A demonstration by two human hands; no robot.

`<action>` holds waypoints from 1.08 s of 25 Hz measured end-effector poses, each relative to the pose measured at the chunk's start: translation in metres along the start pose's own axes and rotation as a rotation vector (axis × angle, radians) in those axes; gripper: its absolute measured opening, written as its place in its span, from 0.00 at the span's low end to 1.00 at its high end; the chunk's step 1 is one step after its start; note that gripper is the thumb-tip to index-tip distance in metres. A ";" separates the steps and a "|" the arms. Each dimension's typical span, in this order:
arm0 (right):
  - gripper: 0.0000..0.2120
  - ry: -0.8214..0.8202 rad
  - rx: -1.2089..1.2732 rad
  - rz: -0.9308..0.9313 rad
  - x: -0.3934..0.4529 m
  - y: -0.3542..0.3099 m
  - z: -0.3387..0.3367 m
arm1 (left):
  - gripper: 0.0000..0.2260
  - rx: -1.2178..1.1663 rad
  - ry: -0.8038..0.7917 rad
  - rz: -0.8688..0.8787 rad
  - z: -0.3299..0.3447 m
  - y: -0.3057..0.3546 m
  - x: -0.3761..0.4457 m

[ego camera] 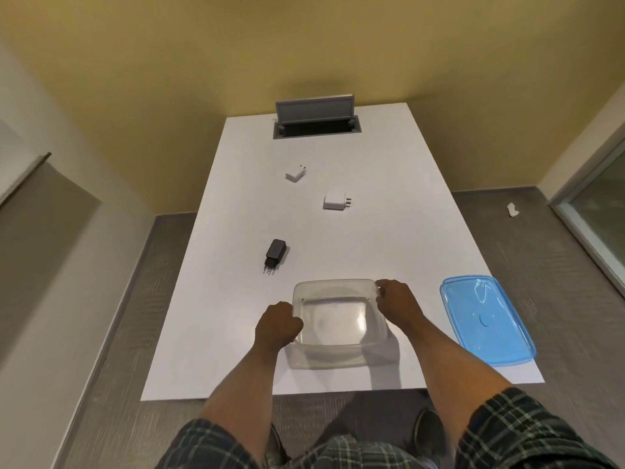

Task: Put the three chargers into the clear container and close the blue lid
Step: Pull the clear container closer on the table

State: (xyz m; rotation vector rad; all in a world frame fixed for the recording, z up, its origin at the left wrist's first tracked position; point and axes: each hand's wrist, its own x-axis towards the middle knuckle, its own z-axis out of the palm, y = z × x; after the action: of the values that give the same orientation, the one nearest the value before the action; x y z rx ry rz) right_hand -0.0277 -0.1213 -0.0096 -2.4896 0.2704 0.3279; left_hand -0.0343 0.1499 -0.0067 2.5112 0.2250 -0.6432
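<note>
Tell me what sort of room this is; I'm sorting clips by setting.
Probably an office or meeting room: a long white table with a built-in cable box, its flap raised, grey carpet-like floor and a glass-panelled door or partition.

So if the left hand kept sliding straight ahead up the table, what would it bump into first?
Probably the black charger. The left hand grips the clear container at its left rim, and the charger lies just beyond it, slightly left, so it could narrowly miss.

Glossy clear plastic container (333, 321); matt white table (389, 238).
</note>
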 end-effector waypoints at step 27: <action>0.25 -0.105 -0.037 0.071 -0.003 0.002 0.005 | 0.23 0.420 0.009 0.108 0.008 -0.010 -0.002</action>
State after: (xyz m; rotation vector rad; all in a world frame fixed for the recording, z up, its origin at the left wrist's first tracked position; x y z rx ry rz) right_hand -0.0320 -0.1192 -0.0133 -2.4934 0.3123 0.4948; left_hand -0.0421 0.1538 -0.0163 2.9015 -0.0506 -0.6929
